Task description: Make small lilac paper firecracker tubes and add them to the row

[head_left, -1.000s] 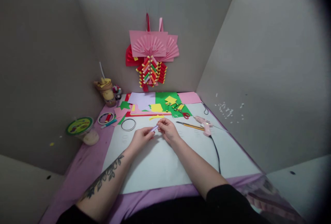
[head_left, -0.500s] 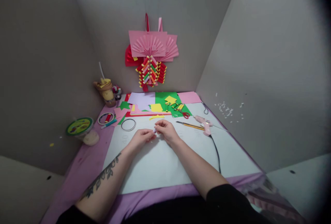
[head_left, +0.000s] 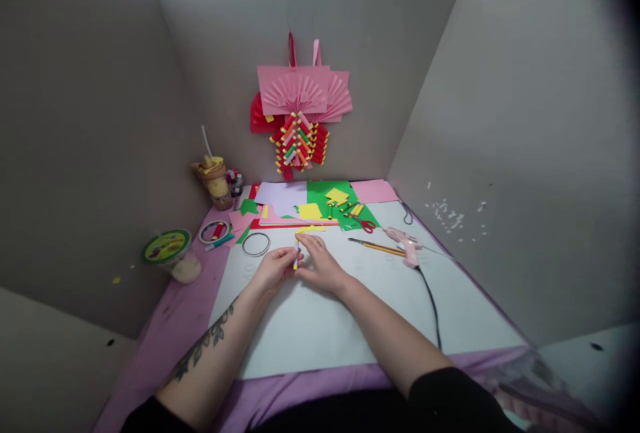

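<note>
Near the middle of the frame, a slim lilac roll (head_left: pixel 296 257) stands roughly upright above the white sheet (head_left: pixel 330 333). The left hand (head_left: pixel 273 269) pinches its side with its fingers; the right hand (head_left: pixel 325 269) spans it, fingers closed about its two ends. That roll looks formed already, with yellow showing at top and bottom. Right of centre, more small rolls (head_left: pixel 345 208) lie made up on the green sheet (head_left: pixel 317 189), loose, while the yellow squares (head_left: pixel 337 195) beside them and the lilac sheet (head_left: pixel 278 195) remain flat, unrolled.
</note>
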Motion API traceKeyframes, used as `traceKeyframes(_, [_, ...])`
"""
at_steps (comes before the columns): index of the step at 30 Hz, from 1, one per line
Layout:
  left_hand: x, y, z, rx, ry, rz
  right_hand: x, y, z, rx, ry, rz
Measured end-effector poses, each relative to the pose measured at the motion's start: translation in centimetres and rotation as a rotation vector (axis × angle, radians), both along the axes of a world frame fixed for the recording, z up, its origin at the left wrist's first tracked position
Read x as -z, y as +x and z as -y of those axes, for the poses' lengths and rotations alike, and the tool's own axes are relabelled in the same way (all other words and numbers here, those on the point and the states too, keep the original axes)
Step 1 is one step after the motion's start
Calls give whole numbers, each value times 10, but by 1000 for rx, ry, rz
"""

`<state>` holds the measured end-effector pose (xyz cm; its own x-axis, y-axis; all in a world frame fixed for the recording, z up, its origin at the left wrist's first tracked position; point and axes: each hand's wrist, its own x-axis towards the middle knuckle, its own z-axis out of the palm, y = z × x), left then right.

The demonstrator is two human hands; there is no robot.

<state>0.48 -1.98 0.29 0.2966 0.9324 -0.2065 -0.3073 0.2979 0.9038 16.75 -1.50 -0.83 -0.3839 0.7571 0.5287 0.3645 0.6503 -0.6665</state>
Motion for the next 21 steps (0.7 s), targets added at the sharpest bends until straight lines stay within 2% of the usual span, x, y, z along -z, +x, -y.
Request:
traceKeyframes(3, [1,1,1,-22,11,-14,2,-3,1,2,60,66])
traceKeyframes(6, [1,2,2,-4,-6,8,3,-5,1,11,54,61])
traceKeyframes(11, [1,-2,0,55,-76,141,-3,-2,6,-25,-63,-58])
traceKeyframes(14, [2,-3,-2,55,-69,140,-6,0,8,-94,-129,-109])
traceKeyframes(17, [1,-1,-2,-40,54,-32,-3,-2,6,-94,-219,-196])
traceKeyframes(21, [-1,3,3,-178,341,-442,2,-9,1,116,-377,-377])
